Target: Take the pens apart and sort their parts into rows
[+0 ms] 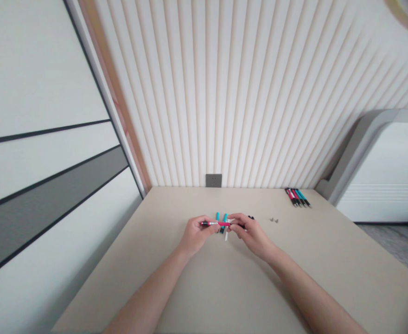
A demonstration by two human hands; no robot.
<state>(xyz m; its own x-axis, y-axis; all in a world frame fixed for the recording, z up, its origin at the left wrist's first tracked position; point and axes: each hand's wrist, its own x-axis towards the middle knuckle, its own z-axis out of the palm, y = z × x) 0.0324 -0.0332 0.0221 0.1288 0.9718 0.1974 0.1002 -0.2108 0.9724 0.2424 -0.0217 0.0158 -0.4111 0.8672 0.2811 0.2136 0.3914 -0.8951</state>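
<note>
My left hand [196,234] and my right hand [250,235] meet above the tabletop, both gripping a pink pen [215,223] held level. Its dark tip points left out of my left fingers, and my right fingertips pinch its other end. Just behind the hands lie teal pen pieces [221,219], partly hidden by my fingers. A thin white tube [226,236], perhaps a refill, shows below the pen. Small black pieces [251,217] lie beyond my right hand, and two tiny grey parts [273,220] sit further right.
Several pink, black and teal pens [297,197] lie side by side at the back right of the beige table [225,287]. A grey wall socket [213,180] sits on the ribbed wall behind. A white cabinet stands beyond the right side.
</note>
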